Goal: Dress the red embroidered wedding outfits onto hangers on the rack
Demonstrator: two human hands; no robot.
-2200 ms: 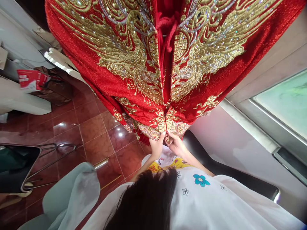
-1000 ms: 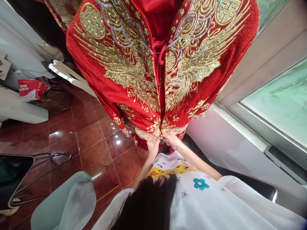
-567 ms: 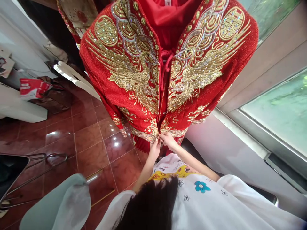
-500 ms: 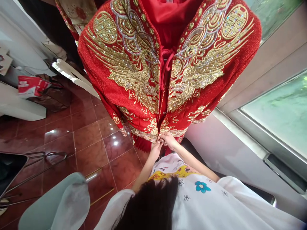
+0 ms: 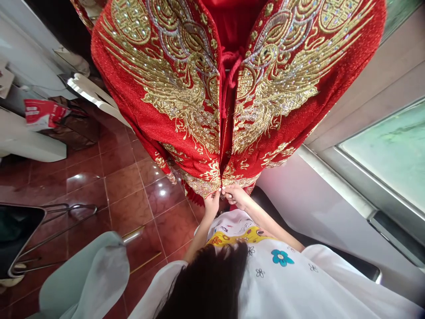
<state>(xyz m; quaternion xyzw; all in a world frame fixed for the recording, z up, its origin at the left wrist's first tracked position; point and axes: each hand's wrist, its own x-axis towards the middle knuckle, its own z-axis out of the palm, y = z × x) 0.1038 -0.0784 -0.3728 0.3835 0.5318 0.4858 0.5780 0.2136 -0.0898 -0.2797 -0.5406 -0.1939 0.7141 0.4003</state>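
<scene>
A red jacket [image 5: 159, 88] with heavy gold and sequin embroidery hangs in front of me, its front open down the middle. My left hand [image 5: 211, 204] pinches the bottom hem of the left front panel. My right hand [image 5: 236, 196] pinches the hem of the right panel beside it. Both hands meet at the lower end of the front opening, fingers closed on the fabric edge. A red cord knot [image 5: 232, 60] shows higher up in the opening.
Glossy red floor tiles [image 5: 126, 186] lie to the left. A pale green chair back [image 5: 89, 279] is at lower left, a dark tray on a wire stand [image 5: 20, 235] at far left. A window [image 5: 388, 164] and white wall run along the right.
My hands have stayed pinched at the jacket's bottom hem. The view has shifted slightly, so the jacket fills more of the top of the frame.
</scene>
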